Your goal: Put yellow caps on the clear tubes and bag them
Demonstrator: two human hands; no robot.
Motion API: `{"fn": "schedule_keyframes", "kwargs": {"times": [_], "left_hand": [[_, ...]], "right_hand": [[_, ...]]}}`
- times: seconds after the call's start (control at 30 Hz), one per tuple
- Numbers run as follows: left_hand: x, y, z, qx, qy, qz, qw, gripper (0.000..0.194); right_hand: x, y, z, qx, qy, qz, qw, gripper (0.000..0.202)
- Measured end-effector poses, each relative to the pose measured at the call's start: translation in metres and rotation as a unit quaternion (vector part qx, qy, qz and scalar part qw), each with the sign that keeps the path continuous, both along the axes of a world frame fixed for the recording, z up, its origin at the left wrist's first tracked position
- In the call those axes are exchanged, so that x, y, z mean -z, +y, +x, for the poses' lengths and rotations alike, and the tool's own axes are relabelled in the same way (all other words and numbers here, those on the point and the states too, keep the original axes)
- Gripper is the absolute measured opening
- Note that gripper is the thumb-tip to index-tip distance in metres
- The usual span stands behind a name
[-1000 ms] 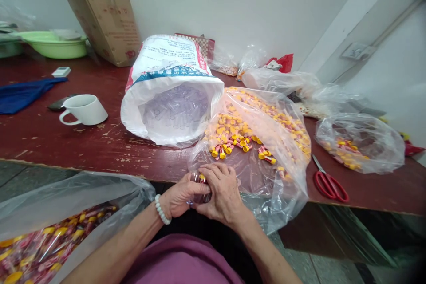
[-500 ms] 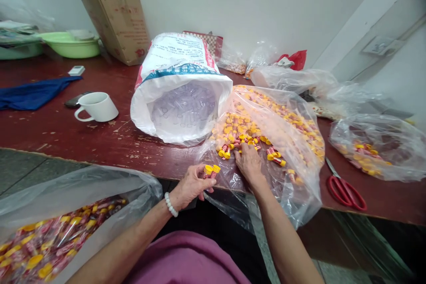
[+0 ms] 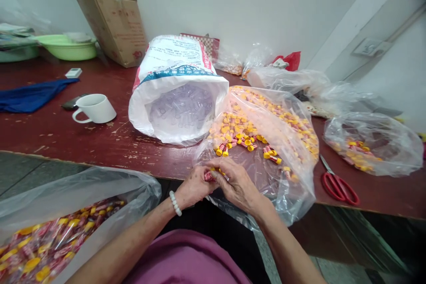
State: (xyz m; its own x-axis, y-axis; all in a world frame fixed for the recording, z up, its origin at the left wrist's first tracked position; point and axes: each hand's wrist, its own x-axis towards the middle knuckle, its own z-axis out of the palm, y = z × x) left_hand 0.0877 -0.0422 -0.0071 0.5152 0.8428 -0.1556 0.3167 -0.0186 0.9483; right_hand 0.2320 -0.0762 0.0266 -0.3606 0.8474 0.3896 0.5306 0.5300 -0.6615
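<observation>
My left hand (image 3: 196, 183), with a pale bead bracelet on its wrist, is closed on small red-patterned tubes with yellow caps (image 3: 209, 176). Meeting it at the table's front edge, my right hand (image 3: 238, 182) has its thumb and fingers closed over the yellow cap ends. Whether it brought a further tube is hidden by the fingers. Just beyond, a clear plastic bag (image 3: 262, 177) lies open with many such yellow-capped tubes (image 3: 244, 138) spilling at its mouth. Left of that bag, a white woven sack (image 3: 176, 60) lies on its side, clear plastic pieces (image 3: 181, 106) inside.
Red-handled scissors (image 3: 339, 186) and another clear bag (image 3: 396, 142) lie at the right. A white mug (image 3: 96, 108), blue cloth (image 3: 33, 94), green basin (image 3: 68, 48) and cardboard box (image 3: 120, 26) stand leftward. Below the table edge, a large bag (image 3: 109, 182) holds more capped tubes.
My right hand has left the pile in the clear bag and come back to my left hand. Both hands now touch at the tubes. The view has shifted slightly.
</observation>
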Motion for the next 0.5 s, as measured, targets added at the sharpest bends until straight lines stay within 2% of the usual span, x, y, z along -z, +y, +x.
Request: {"fn": "schedule_keyframes", "kwargs": {"times": [0.03,0.17,0.23,0.37,0.5], "left_hand": [[-0.002,0.0,0.0,-0.003,-0.008,-0.013,1.0,0.008],[-0.005,-0.003,-0.001,-0.023,-0.083,-0.109,0.99,0.017],[-0.003,-0.005,0.001,-0.018,-0.148,-0.164,0.975,0.02],[0.003,-0.01,0.007,-0.019,-0.253,-0.217,0.943,0.03],[0.002,-0.012,0.007,-0.037,-0.258,-0.231,0.937,0.034]], "right_hand": [[0.001,-0.001,0.002,0.012,-0.01,0.009,1.0,0.033],[0.01,-0.007,0.003,0.067,-0.097,0.054,0.992,0.087],[0.018,-0.01,-0.003,0.085,-0.149,0.066,0.983,0.098],[0.034,-0.012,-0.02,0.14,-0.161,0.085,0.973,0.084],[0.041,-0.01,-0.026,0.136,-0.128,0.097,0.978,0.068]]}}
